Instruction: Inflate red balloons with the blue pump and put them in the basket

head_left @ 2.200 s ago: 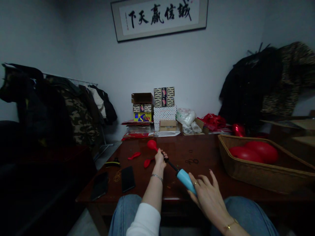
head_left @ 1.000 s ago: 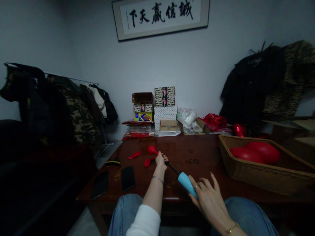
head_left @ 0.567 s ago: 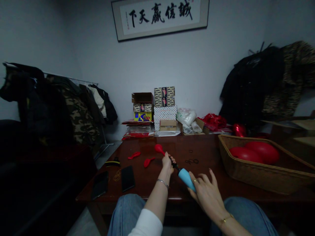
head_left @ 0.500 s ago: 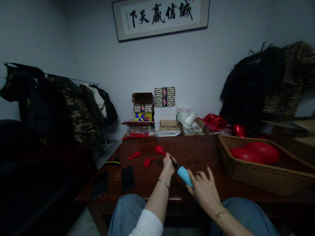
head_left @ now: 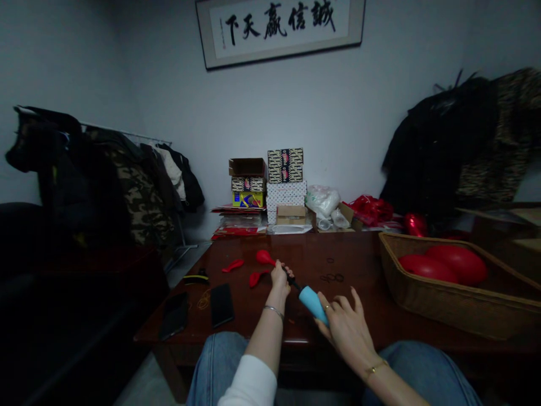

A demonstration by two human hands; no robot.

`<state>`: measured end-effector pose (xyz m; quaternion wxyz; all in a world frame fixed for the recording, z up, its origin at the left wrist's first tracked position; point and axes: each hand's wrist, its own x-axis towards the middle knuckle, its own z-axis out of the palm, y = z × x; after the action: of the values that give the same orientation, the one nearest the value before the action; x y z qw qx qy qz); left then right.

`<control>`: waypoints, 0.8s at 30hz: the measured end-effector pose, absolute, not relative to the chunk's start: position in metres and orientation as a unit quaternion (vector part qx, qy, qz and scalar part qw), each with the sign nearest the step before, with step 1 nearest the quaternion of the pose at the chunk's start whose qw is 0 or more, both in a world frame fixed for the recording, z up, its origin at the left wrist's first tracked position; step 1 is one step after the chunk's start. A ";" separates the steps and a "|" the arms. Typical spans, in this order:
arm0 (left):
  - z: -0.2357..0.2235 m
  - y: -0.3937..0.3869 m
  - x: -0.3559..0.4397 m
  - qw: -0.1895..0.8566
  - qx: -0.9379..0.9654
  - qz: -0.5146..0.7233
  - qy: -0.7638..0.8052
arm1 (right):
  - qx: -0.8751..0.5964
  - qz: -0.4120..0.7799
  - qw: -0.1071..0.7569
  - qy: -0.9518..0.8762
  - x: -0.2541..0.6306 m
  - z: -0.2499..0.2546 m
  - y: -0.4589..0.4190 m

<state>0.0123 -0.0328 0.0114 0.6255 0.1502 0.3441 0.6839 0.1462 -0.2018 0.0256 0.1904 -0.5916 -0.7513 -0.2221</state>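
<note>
A small red balloon [head_left: 264, 257], only slightly filled, sits on the nozzle of a hand pump. My left hand [head_left: 279, 276] is closed round the balloon's neck at the pump's black tip. The pump's light blue handle [head_left: 311, 300] lies in my right hand [head_left: 344, 330], with the palm against its rear end and the fingers partly spread over it. Only a short piece of black shaft shows between my two hands. Both hands hover above the near half of the dark wooden table [head_left: 350, 276].
Two flat red balloons [head_left: 233, 265] lie left of my left hand. Two dark phones [head_left: 221, 304] and rubber bands lie at the table's near left. A wicker basket [head_left: 426, 301] with inflated red balloons [head_left: 459, 263] stands at the right. Stacked boxes [head_left: 285, 183] and bags line the back wall.
The pump has been worked in and out: its shaft was long a second ago, nearly gone half a second ago, and shows a little again. The balloon stays small.
</note>
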 end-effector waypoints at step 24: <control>0.015 -0.043 0.030 0.672 0.155 0.666 0.284 | -0.604 -0.209 0.191 -0.745 0.153 0.036 -0.193</control>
<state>0.0302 -0.0431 0.0149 0.6721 0.1554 0.2839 0.6660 0.1530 -0.1931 0.0364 0.1908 -0.6043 -0.7447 -0.2094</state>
